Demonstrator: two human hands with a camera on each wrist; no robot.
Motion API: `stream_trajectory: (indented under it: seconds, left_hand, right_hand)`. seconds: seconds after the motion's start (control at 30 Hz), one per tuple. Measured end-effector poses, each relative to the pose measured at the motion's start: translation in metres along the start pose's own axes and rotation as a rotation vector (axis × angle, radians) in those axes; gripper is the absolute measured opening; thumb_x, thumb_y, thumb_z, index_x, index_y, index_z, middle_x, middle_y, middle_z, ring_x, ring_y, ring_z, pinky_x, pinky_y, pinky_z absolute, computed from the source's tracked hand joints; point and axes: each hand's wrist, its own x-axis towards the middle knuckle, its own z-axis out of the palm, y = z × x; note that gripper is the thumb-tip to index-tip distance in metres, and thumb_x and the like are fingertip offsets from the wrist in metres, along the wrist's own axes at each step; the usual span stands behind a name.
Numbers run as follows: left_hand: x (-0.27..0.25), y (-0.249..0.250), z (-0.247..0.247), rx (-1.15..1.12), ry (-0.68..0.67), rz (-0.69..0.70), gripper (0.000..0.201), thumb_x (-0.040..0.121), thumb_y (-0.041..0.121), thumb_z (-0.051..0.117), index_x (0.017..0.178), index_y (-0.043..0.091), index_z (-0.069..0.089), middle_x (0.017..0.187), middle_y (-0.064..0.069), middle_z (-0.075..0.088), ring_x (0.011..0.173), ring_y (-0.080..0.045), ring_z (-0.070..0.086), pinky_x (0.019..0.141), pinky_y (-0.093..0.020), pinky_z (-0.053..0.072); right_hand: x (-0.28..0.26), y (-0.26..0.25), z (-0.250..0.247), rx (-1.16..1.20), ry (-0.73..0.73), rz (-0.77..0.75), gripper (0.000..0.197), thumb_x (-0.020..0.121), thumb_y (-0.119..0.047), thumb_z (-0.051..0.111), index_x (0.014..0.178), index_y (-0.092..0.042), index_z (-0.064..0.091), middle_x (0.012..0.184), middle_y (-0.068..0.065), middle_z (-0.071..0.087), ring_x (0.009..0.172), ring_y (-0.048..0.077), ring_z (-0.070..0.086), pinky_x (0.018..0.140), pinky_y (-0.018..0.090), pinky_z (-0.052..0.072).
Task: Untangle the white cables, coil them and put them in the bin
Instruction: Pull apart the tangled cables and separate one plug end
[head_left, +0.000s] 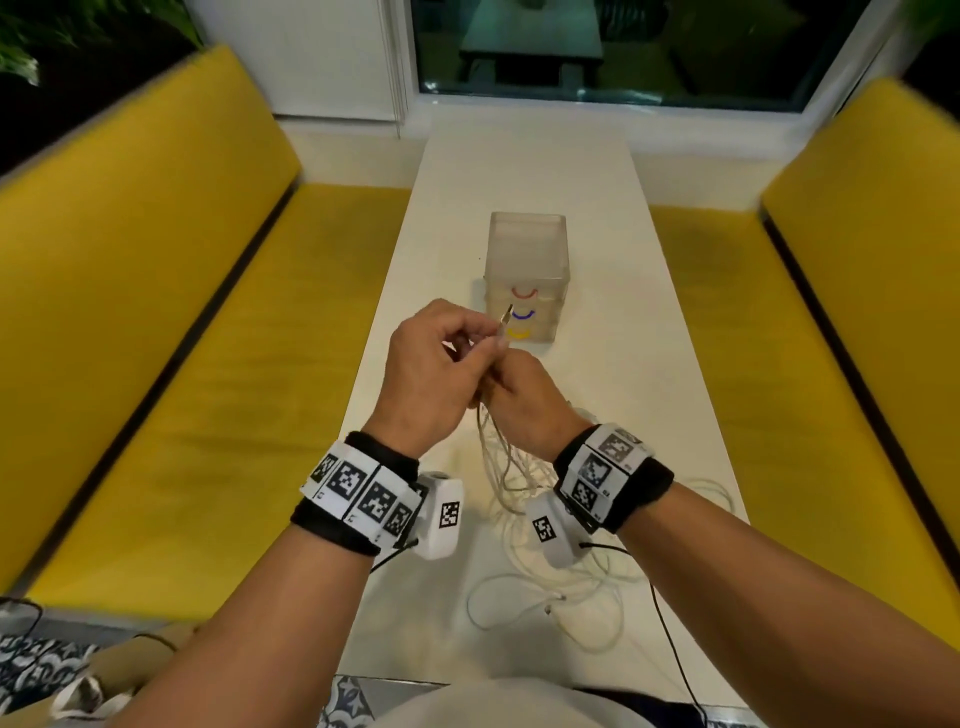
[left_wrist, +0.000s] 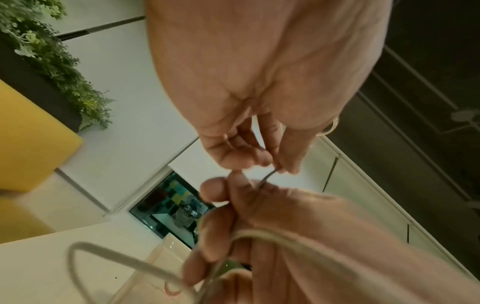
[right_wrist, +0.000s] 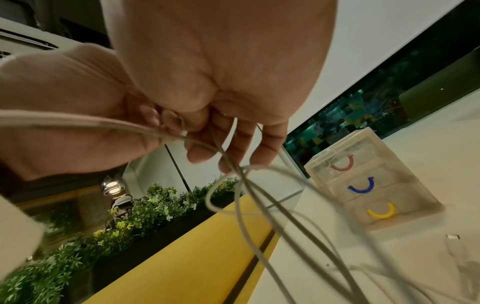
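Observation:
Both hands meet above the table, just in front of the bin. My left hand (head_left: 480, 340) pinches a white cable's plug end (head_left: 505, 318), which points up toward the translucent bin (head_left: 527, 260). Directly under it, my right hand (head_left: 501, 387) grips a bundle of white cables (head_left: 493, 452) that hang down to a loose tangle (head_left: 561, 587) on the table. In the right wrist view the strands (right_wrist: 249, 195) pass through the curled fingers (right_wrist: 200, 152). The left wrist view has my thumb and fingers (left_wrist: 262, 158) closed on a thin strand above the right hand (left_wrist: 272, 226).
The bin has red, blue and yellow drawer handles (right_wrist: 362, 186) on its front. A loose plug (right_wrist: 452, 237) lies on the white table (head_left: 623, 322) near it. Yellow benches (head_left: 171, 322) flank the narrow table on both sides. Black sensor wires (head_left: 670, 639) trail from my wrists.

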Motion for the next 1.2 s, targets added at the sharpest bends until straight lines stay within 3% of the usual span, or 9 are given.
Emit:
stream_trajectory:
  seconds: [0.1, 0.2, 0.3, 0.43, 0.63, 0.77, 0.87, 1.03, 1.2]
  left_hand:
    - [0.006, 0.0, 0.009, 0.035, 0.028, 0.04, 0.005, 0.091, 0.02, 0.071, 0.089, 0.016, 0.072, 0.09, 0.003, 0.065, 0.081, -0.01, 0.062, 0.073, -0.025, 0.05]
    - [0.011, 0.0, 0.016, -0.066, 0.032, -0.009, 0.012, 0.097, 0.019, 0.061, 0.09, 0.011, 0.066, 0.085, -0.002, 0.07, 0.084, -0.02, 0.067, 0.076, -0.041, 0.056]
    - [0.013, 0.002, 0.02, -0.225, 0.046, -0.048, 0.014, 0.101, 0.014, 0.054, 0.092, 0.007, 0.063, 0.085, -0.013, 0.071, 0.081, -0.031, 0.071, 0.075, -0.05, 0.06]
    - [0.013, 0.012, 0.026, -0.294, 0.049, -0.018, 0.019, 0.102, 0.007, 0.053, 0.09, 0.018, 0.063, 0.079, -0.009, 0.068, 0.073, -0.018, 0.066, 0.072, -0.034, 0.059]
    - [0.026, 0.015, 0.021, -0.452, 0.151, -0.041, 0.02, 0.103, 0.009, 0.05, 0.087, 0.015, 0.061, 0.061, 0.001, 0.055, 0.059, -0.02, 0.056, 0.062, -0.038, 0.057]
    - [0.043, 0.02, 0.006, -0.62, 0.155, -0.135, 0.021, 0.106, 0.016, 0.047, 0.087, 0.014, 0.057, 0.058, 0.002, 0.039, 0.047, -0.013, 0.035, 0.044, -0.025, 0.032]
    - [0.046, 0.019, -0.002, -0.671, 0.167, -0.167, 0.022, 0.106, 0.017, 0.045, 0.087, 0.014, 0.054, 0.059, 0.001, 0.029, 0.05, -0.012, 0.02, 0.045, -0.028, 0.016]
    - [0.042, 0.003, -0.003, -0.343, 0.151, -0.083, 0.023, 0.104, 0.02, 0.049, 0.081, 0.018, 0.053, 0.061, 0.004, 0.035, 0.052, -0.01, 0.028, 0.047, -0.026, 0.025]
    - [0.023, -0.018, 0.016, -0.001, -0.153, -0.127, 0.034, 0.099, 0.036, 0.06, 0.077, 0.018, 0.041, 0.064, 0.009, 0.035, 0.055, -0.007, 0.029, 0.054, -0.027, 0.03]
  right_hand:
    - [-0.002, -0.008, -0.002, 0.033, 0.029, -0.022, 0.024, 0.095, -0.028, 0.041, 0.097, -0.022, 0.064, 0.084, 0.001, 0.069, 0.077, 0.024, 0.065, 0.072, 0.052, 0.055]
    - [-0.003, -0.017, -0.007, 0.107, 0.091, -0.111, 0.025, 0.102, -0.013, 0.043, 0.103, -0.017, 0.068, 0.099, -0.01, 0.066, 0.092, 0.004, 0.062, 0.08, 0.023, 0.049]
    - [0.001, -0.015, -0.006, 0.163, 0.22, -0.122, 0.03, 0.099, -0.032, 0.046, 0.077, -0.03, 0.067, 0.09, 0.01, 0.065, 0.086, 0.022, 0.061, 0.073, 0.039, 0.049]
    - [-0.009, -0.022, -0.004, 0.317, 0.312, -0.083, 0.026, 0.099, -0.014, 0.053, 0.091, 0.004, 0.069, 0.086, 0.011, 0.068, 0.075, 0.02, 0.061, 0.068, 0.035, 0.052]
    - [-0.019, 0.007, -0.007, 0.347, 0.062, 0.113, 0.021, 0.093, -0.022, 0.064, 0.073, -0.014, 0.064, 0.06, 0.002, 0.065, 0.059, 0.021, 0.055, 0.063, 0.036, 0.044]
    - [-0.044, 0.058, -0.001, 0.127, -0.146, 0.247, 0.024, 0.098, -0.011, 0.059, 0.074, -0.008, 0.063, 0.061, -0.014, 0.068, 0.059, -0.002, 0.06, 0.065, 0.016, 0.045]
    - [-0.052, 0.081, -0.001, 0.054, -0.132, 0.304, 0.023, 0.096, -0.013, 0.057, 0.077, -0.008, 0.069, 0.072, -0.008, 0.071, 0.063, -0.006, 0.062, 0.069, 0.02, 0.045]
    - [-0.043, 0.071, -0.013, -0.06, -0.1, 0.279, 0.028, 0.096, -0.005, 0.048, 0.074, -0.007, 0.066, 0.062, -0.022, 0.062, 0.062, -0.005, 0.059, 0.067, 0.017, 0.042]
    - [-0.029, 0.05, -0.026, -0.02, 0.128, 0.197, 0.026, 0.098, -0.021, 0.05, 0.081, -0.025, 0.069, 0.069, -0.017, 0.065, 0.072, 0.01, 0.062, 0.077, 0.038, 0.052]
